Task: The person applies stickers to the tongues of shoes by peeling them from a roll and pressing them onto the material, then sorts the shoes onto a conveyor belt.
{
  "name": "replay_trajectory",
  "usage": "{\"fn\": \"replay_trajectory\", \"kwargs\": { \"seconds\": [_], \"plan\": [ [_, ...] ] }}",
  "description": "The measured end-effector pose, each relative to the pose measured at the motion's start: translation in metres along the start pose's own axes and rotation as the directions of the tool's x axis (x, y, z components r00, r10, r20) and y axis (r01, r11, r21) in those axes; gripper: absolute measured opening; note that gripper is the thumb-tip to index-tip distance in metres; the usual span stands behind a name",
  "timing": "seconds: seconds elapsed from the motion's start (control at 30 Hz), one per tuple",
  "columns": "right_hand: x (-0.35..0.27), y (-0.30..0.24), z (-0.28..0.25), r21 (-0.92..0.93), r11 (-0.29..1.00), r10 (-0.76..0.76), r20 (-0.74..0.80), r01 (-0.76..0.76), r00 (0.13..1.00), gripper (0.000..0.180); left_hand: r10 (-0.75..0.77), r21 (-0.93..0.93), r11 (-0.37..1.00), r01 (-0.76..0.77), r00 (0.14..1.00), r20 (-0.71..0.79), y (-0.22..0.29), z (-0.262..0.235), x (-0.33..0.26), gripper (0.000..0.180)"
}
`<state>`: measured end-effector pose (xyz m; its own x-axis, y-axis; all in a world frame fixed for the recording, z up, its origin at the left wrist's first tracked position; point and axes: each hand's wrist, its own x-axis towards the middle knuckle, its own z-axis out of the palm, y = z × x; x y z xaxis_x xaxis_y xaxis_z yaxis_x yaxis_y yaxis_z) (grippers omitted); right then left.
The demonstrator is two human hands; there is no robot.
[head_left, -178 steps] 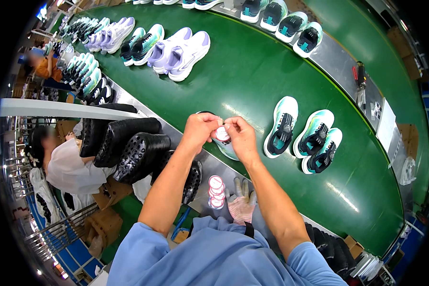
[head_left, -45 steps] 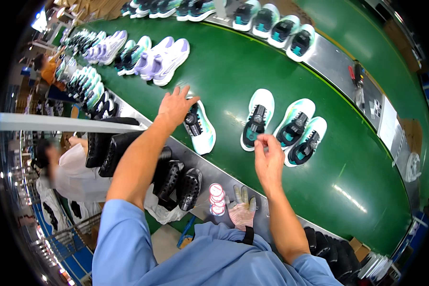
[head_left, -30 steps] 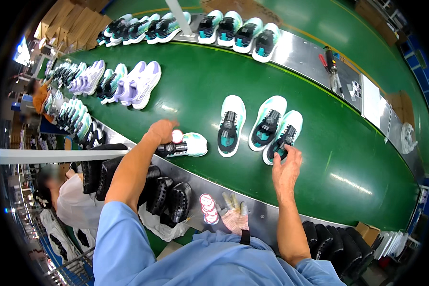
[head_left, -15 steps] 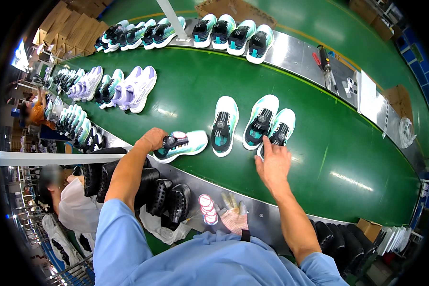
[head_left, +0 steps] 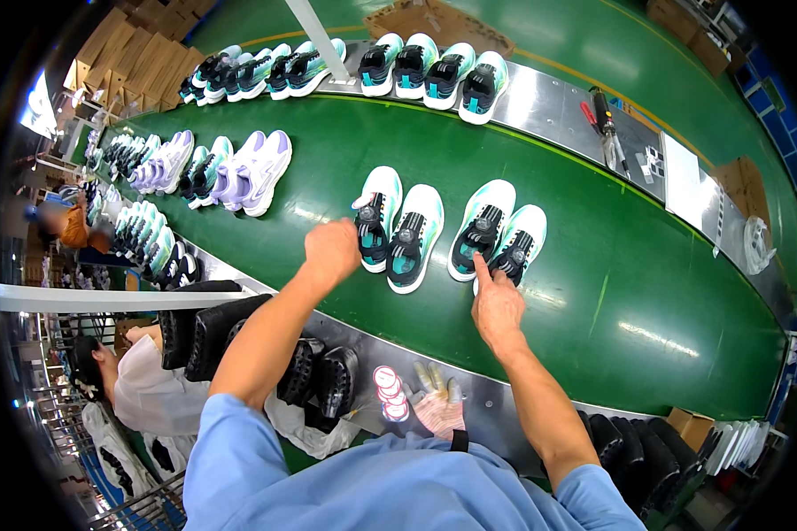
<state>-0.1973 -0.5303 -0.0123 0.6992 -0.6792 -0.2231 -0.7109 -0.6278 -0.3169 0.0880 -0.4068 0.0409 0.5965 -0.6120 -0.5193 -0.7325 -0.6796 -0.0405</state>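
Two pairs of white and mint sneakers with black lacing and round dials stand on the green bench in front of me. My left hand (head_left: 332, 254) is closed at the collar of the leftmost sneaker (head_left: 383, 190), its fingertips partly hidden against the shoe. Close beside that shoe is its mate (head_left: 421, 212). My right hand (head_left: 499, 307) has its index finger stretched out at the opening of the third sneaker (head_left: 491, 205). The other fingers are bent near the heel of the rightmost sneaker (head_left: 529, 230).
Lilac sneakers (head_left: 261, 173) and more mint ones stand at left. A metal ledge (head_left: 540, 93) at the back carries shoes and tools (head_left: 604, 119). Black shoe moulds (head_left: 335, 380), round stickers (head_left: 390, 389) and a glove (head_left: 438, 407) lie near me. Another person (head_left: 150, 385) is at lower left.
My left hand has moved right and away from me, turning the leftmost sneaker from lying sideways to standing toe-away beside its mate. My right hand has shifted slightly left.
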Motion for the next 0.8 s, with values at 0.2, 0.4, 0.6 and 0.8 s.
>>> {"fn": "replay_trajectory", "kwargs": {
  "seconds": [0.2,0.4,0.6,0.8],
  "plan": [
    [0.026,-0.034,-0.014,0.113,0.981,0.138,0.15,-0.156,0.979,0.055,0.336,0.085,0.94,-0.329,0.938,-0.088,0.064,0.016,-0.063,0.062],
    [0.009,0.004,-0.015,0.048,0.994,0.094,0.024,-0.095,0.995,0.037,0.359,-0.083,0.92,-0.384,0.908,-0.217,0.04,0.041,-0.047,0.06],
    [-0.024,0.082,-0.029,-0.149,0.975,0.145,-0.128,-0.163,0.981,0.035,0.397,0.059,0.916,-0.397,0.875,-0.278,0.006,0.051,-0.031,0.05],
    [-0.068,0.196,-0.057,-0.252,0.895,0.32,-0.216,-0.369,0.922,0.036,0.354,0.103,0.935,-0.339,0.91,-0.217,-0.019,0.042,0.017,0.045]
  ]
}}
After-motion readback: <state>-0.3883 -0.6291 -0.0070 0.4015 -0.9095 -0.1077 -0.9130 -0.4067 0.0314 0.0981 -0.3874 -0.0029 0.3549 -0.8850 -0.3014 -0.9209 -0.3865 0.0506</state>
